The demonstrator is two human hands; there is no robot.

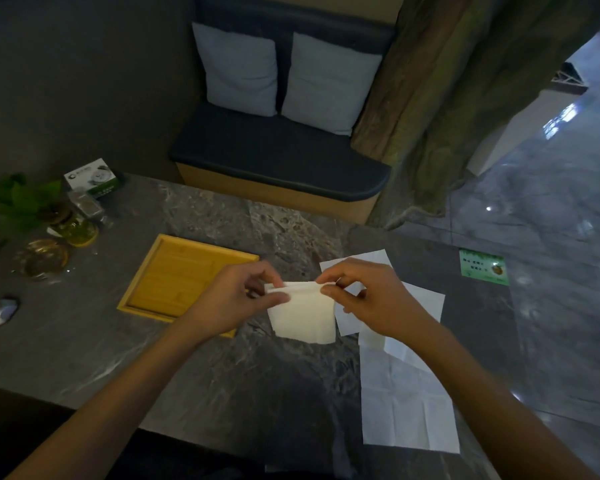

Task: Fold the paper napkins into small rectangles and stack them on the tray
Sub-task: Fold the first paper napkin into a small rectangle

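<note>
Napkin (303, 315) in mid-fold hangs just above the marble table (222, 368), its top edge pinched at one corner by the left hand (236, 299) and at the other by the right hand (364, 299), thumbs against fingertips. Just left sits the wooden tray (142, 299); unfolded napkins (407, 403) lie flat to the right, under the right forearm.

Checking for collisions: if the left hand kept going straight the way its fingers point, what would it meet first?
Probably the right hand: the left hand points rightward across the folded napkin both pinch. Depth is unclear.
</note>
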